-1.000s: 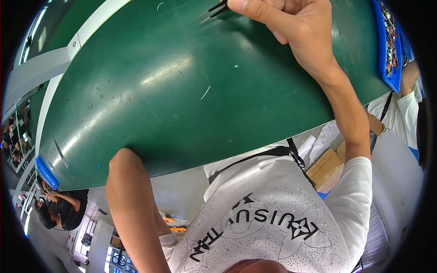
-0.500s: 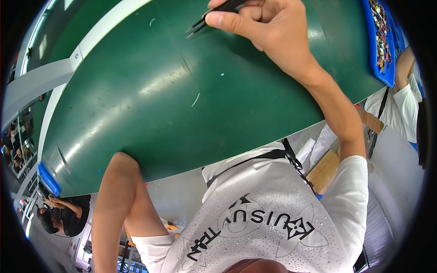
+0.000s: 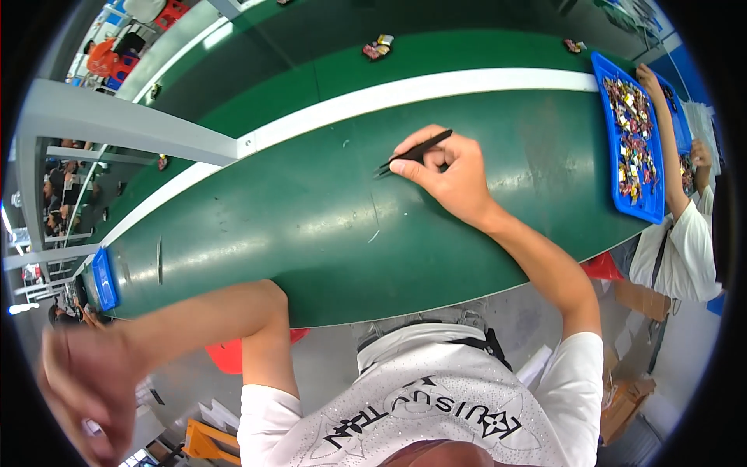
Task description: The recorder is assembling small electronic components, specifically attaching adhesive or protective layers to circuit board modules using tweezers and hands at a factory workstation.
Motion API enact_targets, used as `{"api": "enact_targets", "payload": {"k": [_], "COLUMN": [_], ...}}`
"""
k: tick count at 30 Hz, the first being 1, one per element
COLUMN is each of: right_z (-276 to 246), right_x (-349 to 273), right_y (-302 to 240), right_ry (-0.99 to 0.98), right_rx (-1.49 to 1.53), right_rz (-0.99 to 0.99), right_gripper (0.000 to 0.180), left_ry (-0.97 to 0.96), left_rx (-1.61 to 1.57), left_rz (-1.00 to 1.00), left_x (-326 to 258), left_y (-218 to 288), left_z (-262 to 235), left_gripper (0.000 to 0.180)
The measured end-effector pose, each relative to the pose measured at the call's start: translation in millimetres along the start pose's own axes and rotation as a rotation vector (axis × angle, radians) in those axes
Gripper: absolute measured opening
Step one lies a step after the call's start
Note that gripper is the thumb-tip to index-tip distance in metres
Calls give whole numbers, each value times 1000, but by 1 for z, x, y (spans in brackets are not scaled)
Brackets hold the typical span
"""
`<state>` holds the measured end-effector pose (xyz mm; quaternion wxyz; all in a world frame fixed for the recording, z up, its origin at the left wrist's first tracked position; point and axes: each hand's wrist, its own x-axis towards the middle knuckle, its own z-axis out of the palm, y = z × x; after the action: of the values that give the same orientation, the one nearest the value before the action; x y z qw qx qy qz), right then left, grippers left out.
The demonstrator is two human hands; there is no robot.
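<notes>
Just above the center of the frame, right hand: our right hand (image 3: 451,171) grips the black tweezers (image 3: 429,148) between thumb and fingers, the grasp narrow.
Tweezers: we see them slant, the back end toward the upper right and the two tips toward the left, slightly apart; we cannot tell whether the tips touch the surface below.
Left hand: our left hand (image 3: 89,381) is at the lower left of the frame, blurred and well apart from the tweezers; we cannot tell whether it holds anything.
Table: under our right hand we have the green table (image 3: 327,233), with a thin white strip (image 3: 374,236) lying near the middle of the frame.
White rail: we see the white rail (image 3: 350,92) curve along the table's far side, with a cluster of small parts (image 3: 377,50) beyond it at the top of the frame.
Blue trays: at the right we see a large blue tray (image 3: 655,204) filled with small mixed pieces (image 3: 634,140); at the far left, a small blue tray (image 3: 105,276).
Co-worker: at the right edge we see another person's white sleeve (image 3: 692,245).
</notes>
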<state>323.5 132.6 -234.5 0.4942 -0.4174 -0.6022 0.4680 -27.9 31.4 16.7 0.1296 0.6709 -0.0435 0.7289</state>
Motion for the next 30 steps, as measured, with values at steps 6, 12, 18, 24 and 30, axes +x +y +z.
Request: {"api": "enact_targets", "payload": {"k": [6, 12, 18, 24, 30], "right_z": [-9, 6, -5, -2, -2], "right_x": [3, 5, 2, 2, 1], "right_y": [4, -7, -3, -5, -5], "right_ry": [33, -22, -9, -8, -14], "right_rx": [-68, -70, -89, -136, -56], "right_rz": [-9, -41, -26, -50, -5], "right_gripper": [14, 14, 14, 15, 14], "left_ry": [-363, -195, -323, -372, -142], "left_rx": [444, 587, 1061, 1301, 781], "left_rz": [-811, -1582, -1556, -1381, -1526], "left_x": [-40, -192, -206, -222, -196], "left_y": [-173, -301, -328, -339, -307], "left_z": [50, 19, 73, 74, 72], "left_gripper": [35, 23, 37, 47, 27]}}
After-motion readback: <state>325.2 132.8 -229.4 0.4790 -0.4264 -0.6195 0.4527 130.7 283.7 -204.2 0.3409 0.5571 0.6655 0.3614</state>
